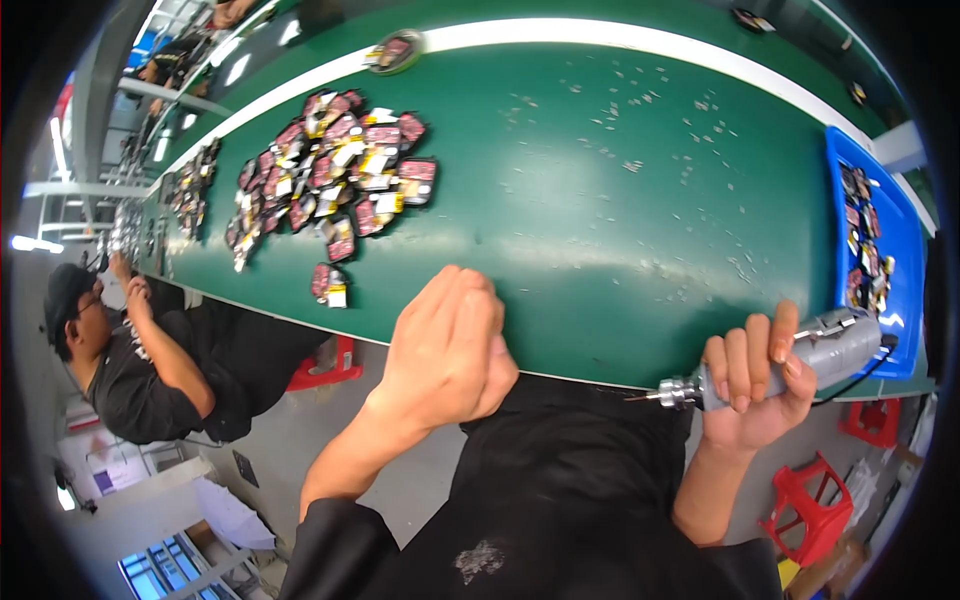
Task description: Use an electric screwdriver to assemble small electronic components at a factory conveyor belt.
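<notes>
In the head view, a long green work table (620, 220) with a white stripe along its far edge fills most of the picture. The right hand (752, 385) is at the near edge of the table, toward its right end. Its fingers are wrapped tight around a grey, round-bodied electric screwdriver (800, 362). The tool lies sideways, and its thin metal tip (645, 397) points left, just off the near edge. A black cord runs from the back of the tool. The left hand (448, 350) is curled into a loose fist at the near edge, near the middle of the table. I cannot tell if it holds something inside. The two hands are apart, with the tool tip between them. A pile of small red and black flat parts (335, 170) lies toward the far left part of the table, and one small red and black part (330, 284) sits alone close to the near edge. A blue plastic tray (905, 250) with more small parts is at the right end. Little white scraps are scattered on the green top. Another person in a black shirt (150, 370) sits at the left. Red plastic stools (808, 505) stand on the floor below.
</notes>
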`<state>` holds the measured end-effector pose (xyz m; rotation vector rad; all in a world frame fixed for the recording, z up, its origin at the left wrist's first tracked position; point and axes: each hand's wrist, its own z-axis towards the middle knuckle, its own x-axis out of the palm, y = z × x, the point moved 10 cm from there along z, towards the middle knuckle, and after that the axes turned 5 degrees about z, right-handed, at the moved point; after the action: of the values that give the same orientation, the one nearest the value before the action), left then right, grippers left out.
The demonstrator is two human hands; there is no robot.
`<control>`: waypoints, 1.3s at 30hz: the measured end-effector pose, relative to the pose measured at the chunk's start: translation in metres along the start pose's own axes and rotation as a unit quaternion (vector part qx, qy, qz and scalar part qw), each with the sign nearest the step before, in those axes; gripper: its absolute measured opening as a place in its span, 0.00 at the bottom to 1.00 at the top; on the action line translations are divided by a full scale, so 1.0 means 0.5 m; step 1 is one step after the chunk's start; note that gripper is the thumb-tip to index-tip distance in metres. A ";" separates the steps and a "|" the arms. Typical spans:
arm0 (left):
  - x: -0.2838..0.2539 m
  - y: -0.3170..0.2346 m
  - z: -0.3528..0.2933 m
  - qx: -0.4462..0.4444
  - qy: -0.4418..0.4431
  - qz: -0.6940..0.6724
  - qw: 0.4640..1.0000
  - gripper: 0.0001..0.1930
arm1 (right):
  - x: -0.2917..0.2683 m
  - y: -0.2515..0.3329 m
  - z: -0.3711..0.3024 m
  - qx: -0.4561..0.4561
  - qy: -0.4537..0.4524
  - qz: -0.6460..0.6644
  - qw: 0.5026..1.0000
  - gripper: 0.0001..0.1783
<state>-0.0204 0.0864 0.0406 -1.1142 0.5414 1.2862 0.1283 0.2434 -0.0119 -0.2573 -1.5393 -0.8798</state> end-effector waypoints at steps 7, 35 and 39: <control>0.024 -0.038 -0.024 -0.080 -0.054 -0.253 0.963 0.03 | 0.029 0.002 0.011 -0.001 0.022 -0.001 1.000 0.05; 0.067 -0.107 -0.004 -0.047 -0.093 -0.333 0.937 0.08 | 0.082 0.033 0.009 -0.099 0.033 0.052 0.993 0.08; 0.065 -0.119 0.024 -0.025 -0.062 -0.311 0.948 0.08 | 0.077 0.059 0.008 -0.115 0.050 0.048 0.991 0.07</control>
<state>0.0404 0.1181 0.0386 -1.1157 0.0426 0.8072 0.1366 0.2534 0.0351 -0.4450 -1.3228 -0.9794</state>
